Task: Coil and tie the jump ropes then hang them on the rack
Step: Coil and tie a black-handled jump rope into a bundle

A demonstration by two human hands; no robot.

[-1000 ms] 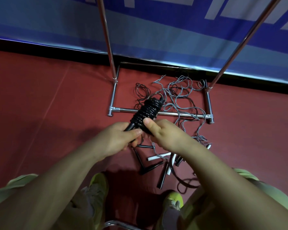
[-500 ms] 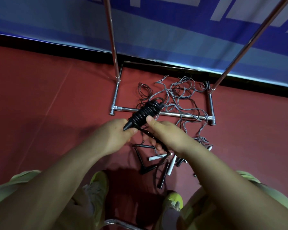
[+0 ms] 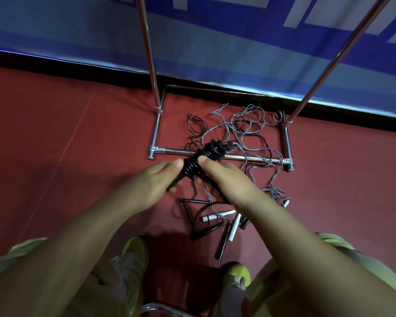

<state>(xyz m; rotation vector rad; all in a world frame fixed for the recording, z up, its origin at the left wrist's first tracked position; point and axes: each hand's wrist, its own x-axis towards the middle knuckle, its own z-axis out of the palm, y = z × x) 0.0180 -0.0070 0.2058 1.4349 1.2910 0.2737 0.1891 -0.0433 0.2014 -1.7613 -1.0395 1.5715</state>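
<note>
Both hands meet on the black rope bundle (image 3: 200,160), held up above the floor in front of me. My left hand (image 3: 152,181) curls round the lower end, its thumb pressed against the coils and the handle tip poking out under the palm. My right hand (image 3: 224,179) grips the bundle from the other side, thumb laid on the wound coils, fingers folded underneath where I cannot see them fully. From my grip the bundle tilts away, its far knotted end sitting over the rack's front base bar in my view.

Beyond my hands stands the rack (image 3: 215,156), chrome, with two uprights rising out of the top of the view and a rectangular base frame on the red floor (image 3: 55,145). Inside that frame and spilling toward me lies a tangle of loose ropes (image 3: 249,133), grey and dark cords looped over each other and across the front bar. Below my right hand I see scattered handles (image 3: 217,217), some white, some black, lying at mixed angles on the floor. Near the bottom edge my two yellow-green shoes (image 3: 133,255) sit on either side of the handles. Behind the rack is a blue and white wall (image 3: 215,42).
</note>
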